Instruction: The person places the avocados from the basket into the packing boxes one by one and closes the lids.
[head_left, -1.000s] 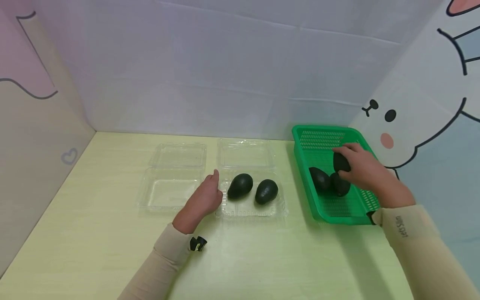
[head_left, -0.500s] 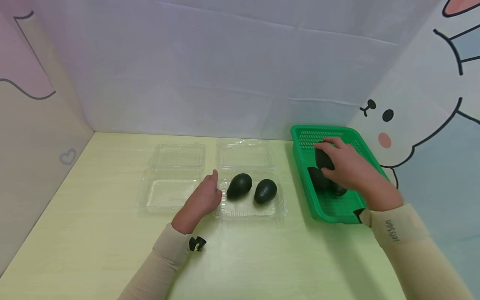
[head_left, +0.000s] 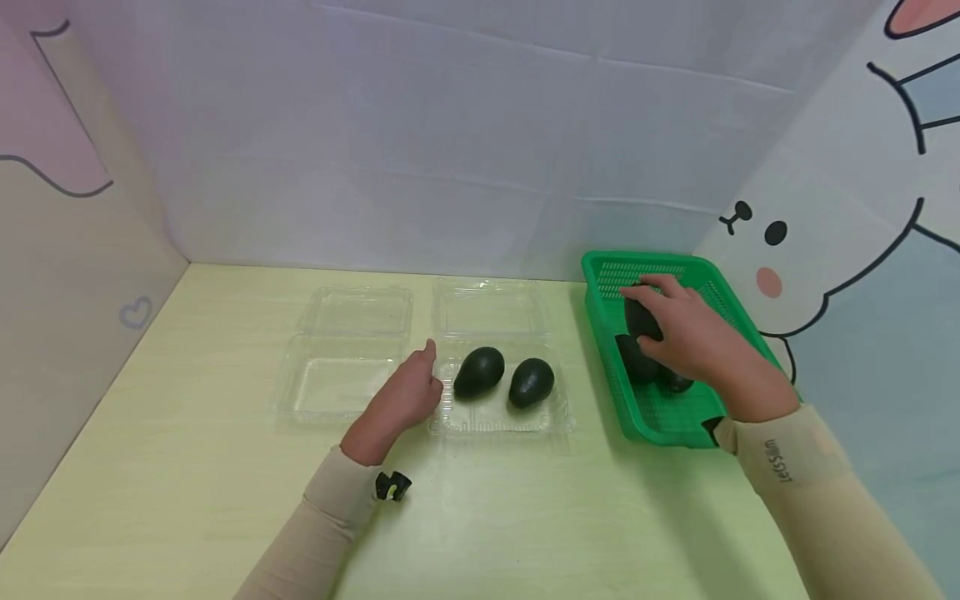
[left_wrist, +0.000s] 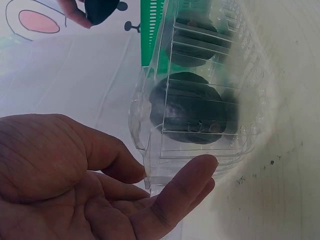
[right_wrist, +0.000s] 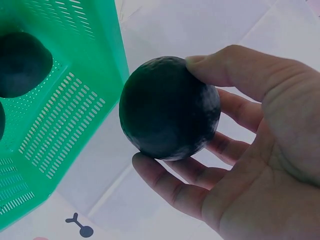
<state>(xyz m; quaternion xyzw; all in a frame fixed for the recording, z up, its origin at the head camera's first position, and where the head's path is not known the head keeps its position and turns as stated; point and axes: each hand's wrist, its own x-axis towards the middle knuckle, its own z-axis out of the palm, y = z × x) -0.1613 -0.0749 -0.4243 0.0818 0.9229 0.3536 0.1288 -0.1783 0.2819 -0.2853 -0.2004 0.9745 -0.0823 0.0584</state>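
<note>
My right hand (head_left: 690,333) grips a dark avocado (right_wrist: 170,107) above the green basket (head_left: 637,429), thumb on one side and fingers on the other. Two more avocados lie below it in the basket, one (head_left: 636,360) partly covered by the hand. My left hand (head_left: 405,392) is at the left edge of an opened clear plastic clamshell box (head_left: 495,423). Up close in the left wrist view, its thumb and fingers pinch the box's rim (left_wrist: 147,172). Inside that box rest two avocados, a left one (head_left: 479,372) and a right one (head_left: 532,382).
A second opened clear clamshell box (head_left: 345,387) lies on the pale wooden table (head_left: 187,467), left of the first. A light cloth wall (head_left: 420,142) stands behind the table. A side panel with cartoon drawings (head_left: 847,250) rises just right of the basket.
My right hand has shifted left with the avocado over the basket, then slowed almost to a stop. The left hand and both boxes stay in place.
</note>
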